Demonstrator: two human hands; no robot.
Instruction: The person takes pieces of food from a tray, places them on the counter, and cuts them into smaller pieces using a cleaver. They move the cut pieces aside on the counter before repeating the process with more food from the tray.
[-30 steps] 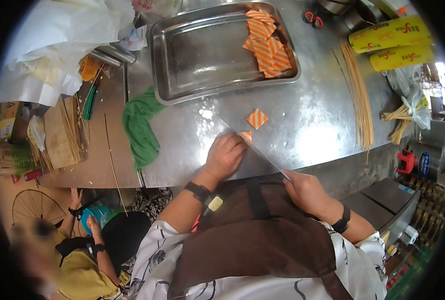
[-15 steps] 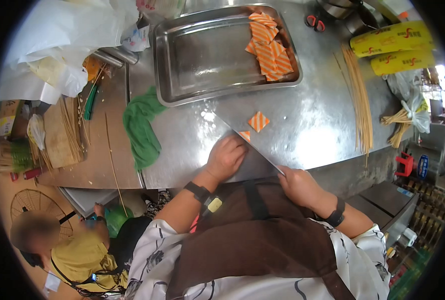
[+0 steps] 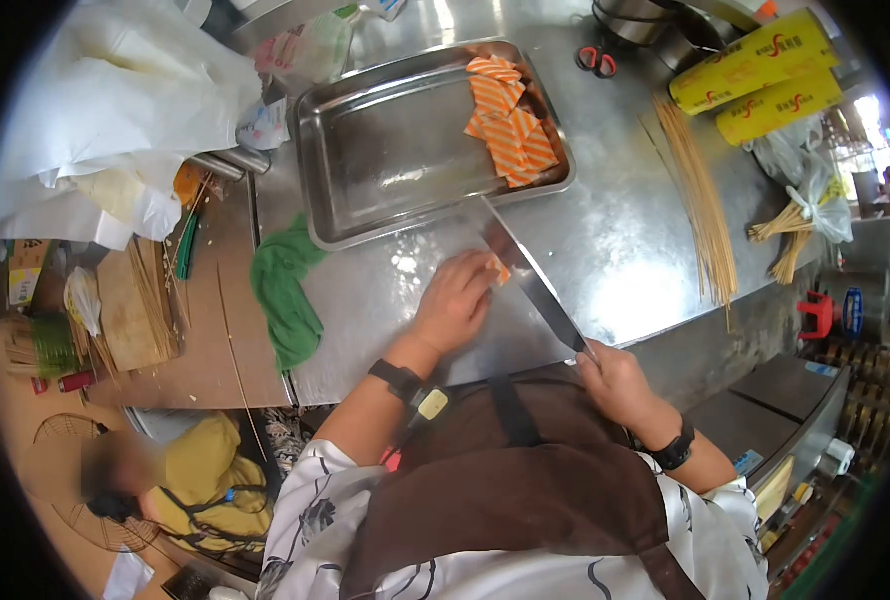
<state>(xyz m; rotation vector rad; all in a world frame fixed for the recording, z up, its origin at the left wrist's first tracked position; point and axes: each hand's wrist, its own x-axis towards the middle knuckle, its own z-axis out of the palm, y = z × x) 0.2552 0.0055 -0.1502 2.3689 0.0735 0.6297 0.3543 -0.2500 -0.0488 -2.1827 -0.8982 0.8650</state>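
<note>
My right hand (image 3: 620, 382) is closed around the handle of a long-bladed knife (image 3: 539, 292), whose blade slants up and left towards the metal tray. Just left of the blade, my left hand (image 3: 455, 300) has its fingers bent together at a small orange-and-white striped piece (image 3: 499, 268). Part of that piece is hidden by the fingers. More flat striped pieces (image 3: 511, 130) lie overlapping at the right end of the shallow metal tray (image 3: 435, 208), beyond both hands.
A green cloth (image 3: 285, 295) lies left of the tray on the steel table (image 3: 365, 330). Wooden skewers (image 3: 697, 200), red-handled scissors (image 3: 596, 62) and yellow rolls (image 3: 755, 65) are at right. White plastic bags (image 3: 135, 90) fill the far left. A seated person (image 3: 215, 480) is at lower left.
The view has shifted. The knife blade has swung to a steeper angle. The loose striped piece seen lying right of the blade no longer shows there; a piece is at my left fingertips.
</note>
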